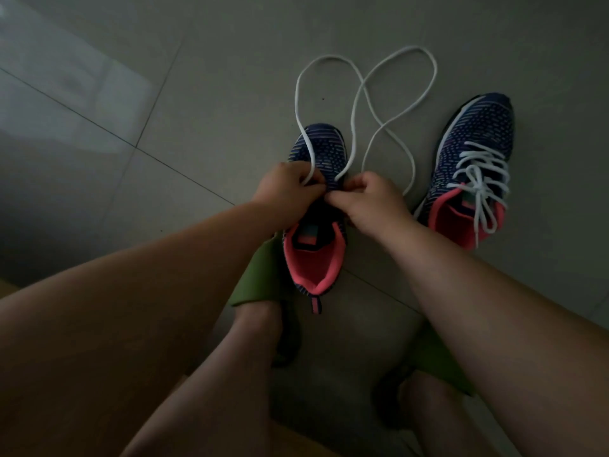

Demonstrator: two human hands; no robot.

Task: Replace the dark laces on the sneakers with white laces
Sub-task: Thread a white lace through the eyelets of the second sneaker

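Observation:
Two navy knit sneakers with pink linings stand on the grey tiled floor. The left sneaker is in front of me, its tongue area under my hands. A long white lace runs from it in big loops over the floor beyond the toe. My left hand pinches one strand of that lace over the sneaker's eyelets. My right hand pinches the other strand close beside it, fingertips nearly touching. The right sneaker stands to the right, laced in white and tied in a bow.
My bare legs and feet in green slippers are below the left sneaker. Grey floor tiles with grout lines stretch all around. A brownish surface shows at the lower left edge.

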